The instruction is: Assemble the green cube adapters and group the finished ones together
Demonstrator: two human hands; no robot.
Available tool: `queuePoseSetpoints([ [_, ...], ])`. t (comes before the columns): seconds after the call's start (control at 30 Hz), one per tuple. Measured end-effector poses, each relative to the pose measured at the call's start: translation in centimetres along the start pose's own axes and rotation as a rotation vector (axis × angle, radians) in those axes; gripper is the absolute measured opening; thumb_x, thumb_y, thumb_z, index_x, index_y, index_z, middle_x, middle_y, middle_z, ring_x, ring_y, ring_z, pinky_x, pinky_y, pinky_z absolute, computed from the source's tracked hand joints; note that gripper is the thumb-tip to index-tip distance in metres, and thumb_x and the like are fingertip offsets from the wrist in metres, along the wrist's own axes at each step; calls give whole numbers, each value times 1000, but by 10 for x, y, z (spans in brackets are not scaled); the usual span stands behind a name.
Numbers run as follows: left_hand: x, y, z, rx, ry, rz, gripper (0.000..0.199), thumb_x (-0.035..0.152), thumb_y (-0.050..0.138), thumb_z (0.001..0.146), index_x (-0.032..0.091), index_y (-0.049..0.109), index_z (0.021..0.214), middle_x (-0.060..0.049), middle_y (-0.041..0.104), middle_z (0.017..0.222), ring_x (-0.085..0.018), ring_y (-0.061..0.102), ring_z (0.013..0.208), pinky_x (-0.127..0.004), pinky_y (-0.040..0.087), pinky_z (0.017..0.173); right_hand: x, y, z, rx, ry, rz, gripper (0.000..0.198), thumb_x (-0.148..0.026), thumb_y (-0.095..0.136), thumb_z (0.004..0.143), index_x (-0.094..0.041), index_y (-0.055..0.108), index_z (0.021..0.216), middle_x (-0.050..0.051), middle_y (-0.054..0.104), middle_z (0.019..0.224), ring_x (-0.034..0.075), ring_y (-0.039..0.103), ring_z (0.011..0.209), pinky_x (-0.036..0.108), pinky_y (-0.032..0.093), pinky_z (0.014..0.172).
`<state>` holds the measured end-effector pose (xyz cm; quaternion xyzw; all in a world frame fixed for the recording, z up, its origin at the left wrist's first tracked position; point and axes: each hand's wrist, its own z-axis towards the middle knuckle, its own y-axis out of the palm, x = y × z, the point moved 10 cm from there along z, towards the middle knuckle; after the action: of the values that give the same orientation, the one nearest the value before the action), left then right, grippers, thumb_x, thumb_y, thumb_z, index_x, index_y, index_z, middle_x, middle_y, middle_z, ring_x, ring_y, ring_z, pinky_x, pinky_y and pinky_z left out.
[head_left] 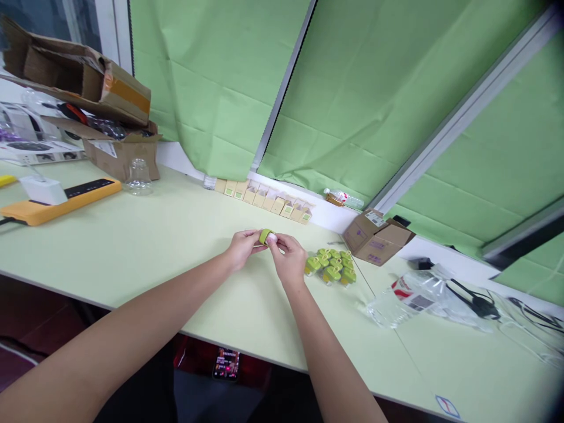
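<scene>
Above the middle of the table, both hands meet around a small green-and-white piece point(265, 236). It has a green band and a pale, rounded end; its exact kind is too small to make out. The fingers of my left hand point(242, 248) are closed on its green side. My right hand point(288, 256) pinches the pale end with thumb and fingers. Just right of that hand lies a cluster of small green-topped items point(331, 265) with yellowish loops, close together on the table point(185, 235).
Small tan boxes point(268, 198) line the table's back edge. An opened carton point(376, 236), a large plastic bottle point(403, 298) and cables point(480, 302) lie right. Leftward are a glass jar point(138, 177), an orange power strip point(88, 192) and stacked cartons point(118, 154). A phone point(226, 363) shows below the front edge.
</scene>
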<state>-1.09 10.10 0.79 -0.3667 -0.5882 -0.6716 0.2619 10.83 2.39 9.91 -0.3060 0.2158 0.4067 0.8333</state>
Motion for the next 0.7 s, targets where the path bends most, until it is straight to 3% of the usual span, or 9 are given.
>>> queuePoseSetpoints([
  [0.17, -1, 0, 0, -5, -4, 18, 26, 30, 80, 66, 11, 72, 82, -12, 73, 98, -22, 68, 89, -40, 55, 88, 0, 2, 0, -12, 5, 7, 21, -39, 64, 82, -21, 73, 90, 5, 71, 89, 18, 67, 81, 33, 59, 80],
  [0.47, 0, 4, 4, -38, -4, -13, 25, 27, 79, 69, 10, 73, 87, -12, 73, 99, -21, 68, 92, -39, 54, 92, 27, 4, -3, 63, 214, 255, 37, -43, 74, 73, -19, 60, 96, 7, 70, 95, 19, 68, 89, 36, 58, 84],
  [0.7, 3, -7, 7, 46, -13, -38, 18, 25, 77, 74, 9, 72, 82, -13, 73, 96, -19, 69, 84, -37, 56, 88, 63, 2, -1, 22, 394, 230, 47, -50, 75, 69, -17, 58, 99, 11, 67, 103, 20, 68, 85, 35, 57, 74],
])
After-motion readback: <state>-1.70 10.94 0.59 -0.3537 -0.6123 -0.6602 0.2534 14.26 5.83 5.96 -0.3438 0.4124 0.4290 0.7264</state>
